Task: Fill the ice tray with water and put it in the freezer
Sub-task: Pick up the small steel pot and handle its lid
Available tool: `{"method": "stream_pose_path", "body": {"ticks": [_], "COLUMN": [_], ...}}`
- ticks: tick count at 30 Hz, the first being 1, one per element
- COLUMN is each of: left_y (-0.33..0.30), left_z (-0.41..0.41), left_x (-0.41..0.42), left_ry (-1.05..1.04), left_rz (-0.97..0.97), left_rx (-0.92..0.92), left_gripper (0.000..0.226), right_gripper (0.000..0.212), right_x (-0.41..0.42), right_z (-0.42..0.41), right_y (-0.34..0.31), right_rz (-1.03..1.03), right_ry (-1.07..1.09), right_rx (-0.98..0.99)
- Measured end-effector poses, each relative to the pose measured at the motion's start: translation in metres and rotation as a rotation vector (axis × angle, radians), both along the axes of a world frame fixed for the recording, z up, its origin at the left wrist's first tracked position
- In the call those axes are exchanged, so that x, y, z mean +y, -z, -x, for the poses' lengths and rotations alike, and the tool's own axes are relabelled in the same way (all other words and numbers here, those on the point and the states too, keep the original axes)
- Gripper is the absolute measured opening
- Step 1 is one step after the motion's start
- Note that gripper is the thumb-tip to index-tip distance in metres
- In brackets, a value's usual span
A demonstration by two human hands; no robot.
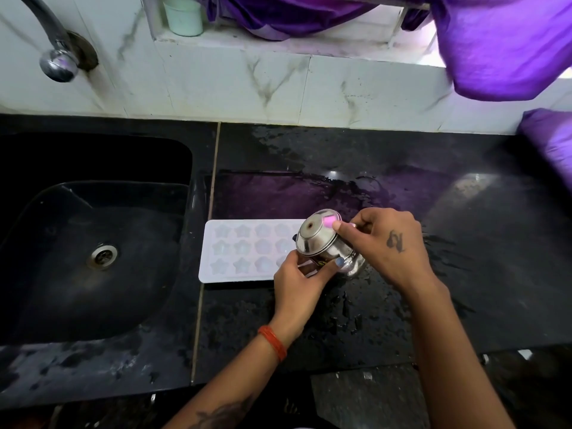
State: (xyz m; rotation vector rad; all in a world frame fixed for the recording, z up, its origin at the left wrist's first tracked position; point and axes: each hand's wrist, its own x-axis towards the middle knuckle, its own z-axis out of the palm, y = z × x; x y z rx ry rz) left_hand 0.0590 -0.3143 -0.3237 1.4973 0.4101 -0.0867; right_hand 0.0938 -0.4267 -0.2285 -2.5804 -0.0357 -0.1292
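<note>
A black polished stone bench (pixel 464 212) fills the lower view, wet and speckled with water, with violet light reflected on its surface. Set into its left part is a dark, deep sink (pixel 46 258) with a round metal drain (pixel 101 257). Behind runs a white marble-veined tile wall (pixel 216 82), from which a curved chrome tap (pixel 55 54) projects. Above, a tiled window ledge (pixel 278 44) carries a pale green plastic cup (pixel 183 15), and purple cloth (pixel 501 48) hangs across the bright opening.

open: counter (pixel 464 243) right of tray (pixel 235 252) | blocked: sink (pixel 93 243) left, wall (pixel 278 88) behind
</note>
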Motion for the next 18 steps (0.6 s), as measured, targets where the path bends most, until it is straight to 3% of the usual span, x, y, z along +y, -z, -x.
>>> {"method": "stream_pose_path", "body": {"ticks": [9,18], "left_y": [0.001,-0.007], "left_z": [0.001,-0.001], "left_x": [-0.005,-0.002], "left_ry": [0.005,-0.021], "left_rz": [0.054,-0.135], "left_rx": [0.024,-0.059], "left_gripper": [0.045,0.045], "right_gripper": [0.044,0.035], "right_x": [0.0,-0.012], "right_z": [-0.001,0.002], "right_y": [0.0,0.004], "right_rz": [0.136,-0.111], "right_ry": [-0.015,0.018], "right_rx": [-0.047,0.007]}}
